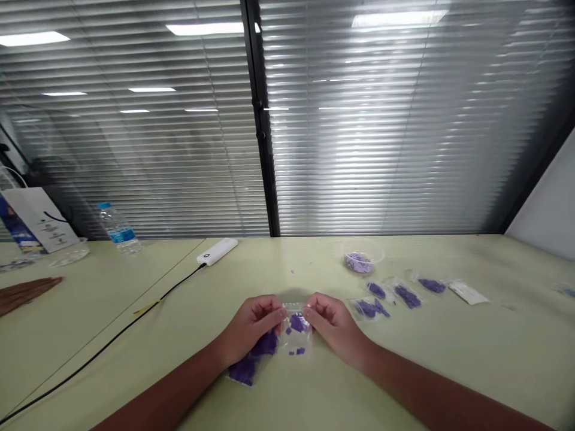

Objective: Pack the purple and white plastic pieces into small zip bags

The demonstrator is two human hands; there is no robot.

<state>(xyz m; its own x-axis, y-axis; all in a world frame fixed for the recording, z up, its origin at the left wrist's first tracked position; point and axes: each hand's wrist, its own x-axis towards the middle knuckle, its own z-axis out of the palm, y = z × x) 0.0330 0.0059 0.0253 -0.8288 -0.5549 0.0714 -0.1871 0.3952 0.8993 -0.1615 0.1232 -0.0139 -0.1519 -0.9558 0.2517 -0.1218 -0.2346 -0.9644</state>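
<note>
Between my two hands is a small clear zip bag [294, 340] with a few purple pieces inside. My left hand [254, 326] pinches its upper left corner, and my right hand [335, 326] pinches the upper right corner. The bag's top edge runs from one hand to the other; whether its seal is closed I cannot tell. Partly hidden under my left hand and wrist lies a larger bag of dark purple pieces [245, 370].
Several small bags of purple pieces [408, 296] lie at right, beside a white packet [467, 292]. Behind them stands a clear tub [358, 262] of lilac pieces. On the left are a white power bank [217, 251] with a black cable, a water bottle [120, 230] and another person's hand [27, 293].
</note>
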